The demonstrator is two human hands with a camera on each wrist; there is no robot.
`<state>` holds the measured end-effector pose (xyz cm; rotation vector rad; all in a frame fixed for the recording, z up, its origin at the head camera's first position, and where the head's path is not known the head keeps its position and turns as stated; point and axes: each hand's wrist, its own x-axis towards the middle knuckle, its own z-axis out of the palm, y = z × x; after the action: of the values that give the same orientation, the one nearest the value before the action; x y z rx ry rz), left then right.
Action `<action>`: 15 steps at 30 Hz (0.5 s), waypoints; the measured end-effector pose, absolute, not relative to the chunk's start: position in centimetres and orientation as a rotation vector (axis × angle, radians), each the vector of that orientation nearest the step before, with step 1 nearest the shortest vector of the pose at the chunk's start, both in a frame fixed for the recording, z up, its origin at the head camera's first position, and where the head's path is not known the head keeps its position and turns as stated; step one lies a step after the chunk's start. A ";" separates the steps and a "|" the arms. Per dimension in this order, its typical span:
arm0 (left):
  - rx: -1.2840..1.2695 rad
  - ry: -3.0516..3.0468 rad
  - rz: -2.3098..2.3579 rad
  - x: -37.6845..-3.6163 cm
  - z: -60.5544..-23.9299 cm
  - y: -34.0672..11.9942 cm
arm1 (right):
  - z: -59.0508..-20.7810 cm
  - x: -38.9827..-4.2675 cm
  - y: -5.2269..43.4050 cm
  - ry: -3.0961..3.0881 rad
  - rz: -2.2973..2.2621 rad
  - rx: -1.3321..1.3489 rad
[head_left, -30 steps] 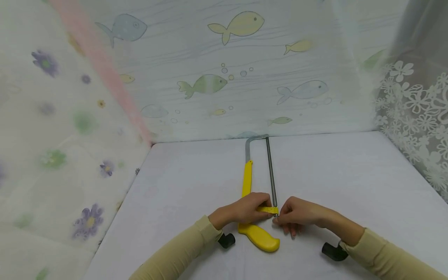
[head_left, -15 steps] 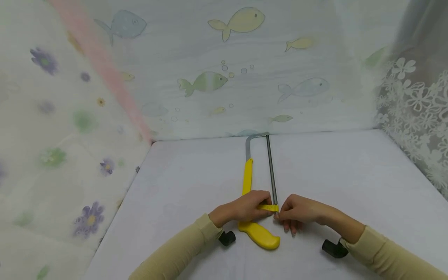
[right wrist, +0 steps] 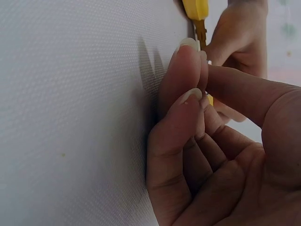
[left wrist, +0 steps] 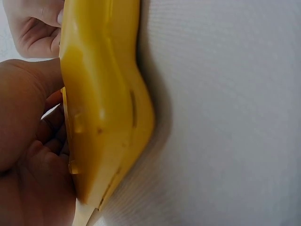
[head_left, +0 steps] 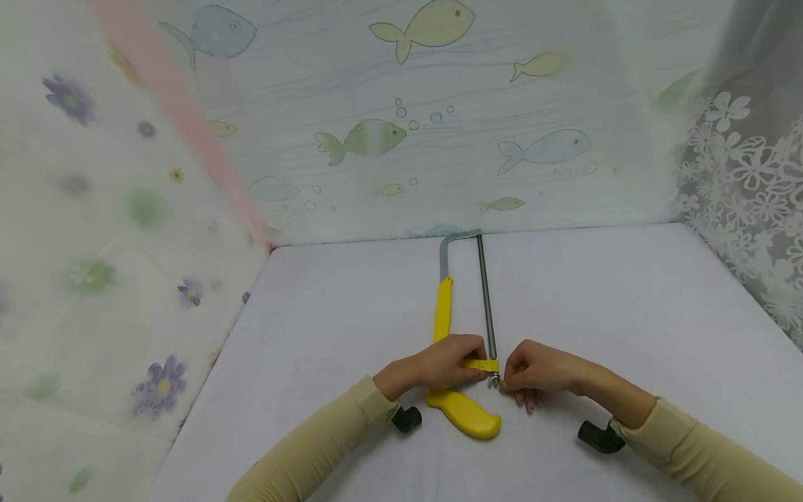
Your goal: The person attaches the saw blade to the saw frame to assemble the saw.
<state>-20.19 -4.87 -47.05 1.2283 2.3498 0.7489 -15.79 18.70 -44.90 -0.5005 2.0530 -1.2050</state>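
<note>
A hacksaw with a yellow handle lies flat on the white table, its thin blade pointing away from me. My left hand grips the yellow frame just above the handle, fingers curled over it. My right hand pinches the small metal fastener at the blade's near end. The left wrist view shows the yellow handle close up against the left hand. In the right wrist view the right hand has thumb and fingertips pressed together beside the yellow part.
A fish-print cloth closes the back, a flowered cloth the left, and white lace the right. Black wrist cameras sit under both sleeves. The saw's far end reaches the back cloth.
Both hands stay at the same spot on the saw. The right fingertips have shifted slightly at the blade end, and the metal fastener shows a little more.
</note>
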 end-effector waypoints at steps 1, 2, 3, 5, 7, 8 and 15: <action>1.230 2.352 0.750 -20.2 -47.1 -4.9 | -44.9 -15.8 18.7 2.057 -1.204 -0.504; 1.230 2.353 0.752 -20.2 -47.0 -4.9 | -44.9 -15.8 18.6 2.059 -1.204 -0.505; 1.228 2.353 0.755 -20.2 -47.1 -4.9 | -44.9 -15.8 18.6 2.058 -1.207 -0.501; 1.223 2.349 0.761 -20.2 -47.2 -4.9 | -44.9 -15.8 18.5 2.053 -1.210 -0.496; 1.217 2.343 0.762 -20.2 -47.3 -4.9 | -45.0 -15.7 18.4 2.041 -1.216 -0.490; 1.215 2.339 0.762 -20.1 -47.3 -5.0 | -45.0 -15.6 18.3 2.036 -1.218 -0.489; 1.242 2.348 0.744 -20.3 -47.4 -5.0 | -45.1 -15.7 17.7 2.050 -1.213 -0.451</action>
<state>-20.27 -5.05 -47.40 1.2424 2.3484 0.7442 -15.72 17.74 -45.14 -0.4509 2.0500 -1.2134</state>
